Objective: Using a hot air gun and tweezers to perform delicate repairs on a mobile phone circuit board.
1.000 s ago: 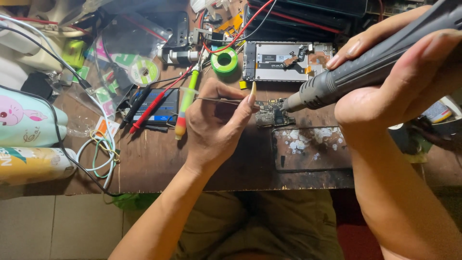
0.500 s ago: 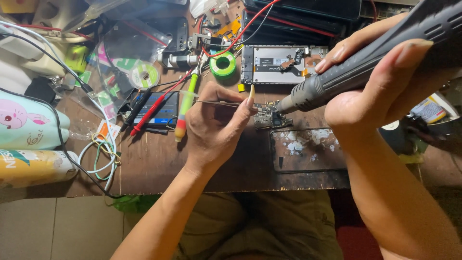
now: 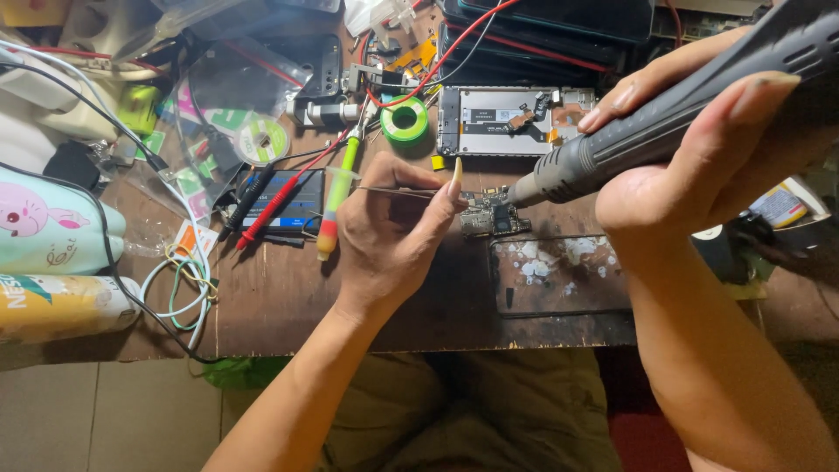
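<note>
Head view: we look down on a cluttered wooden surface [image 3: 288,310] where a small circuit board [image 3: 491,215] lies near the middle, just this side of an opened phone chassis [image 3: 516,121]. The left hand [image 3: 393,236] is closed in a pinch on thin metal tweezers [image 3: 404,190], whose tips reach the board's left edge. The right hand [image 3: 690,166] is wrapped firmly around a grey hot-air handpiece [image 3: 664,122], its nozzle angled down at the board's far right corner. We judge that good work here calls for a steady nozzle just off the board and only light tweezer pressure. A green solder spool [image 3: 405,120] sits to the far left of the board, and red and black probes [image 3: 262,203] lie farther left.
</note>
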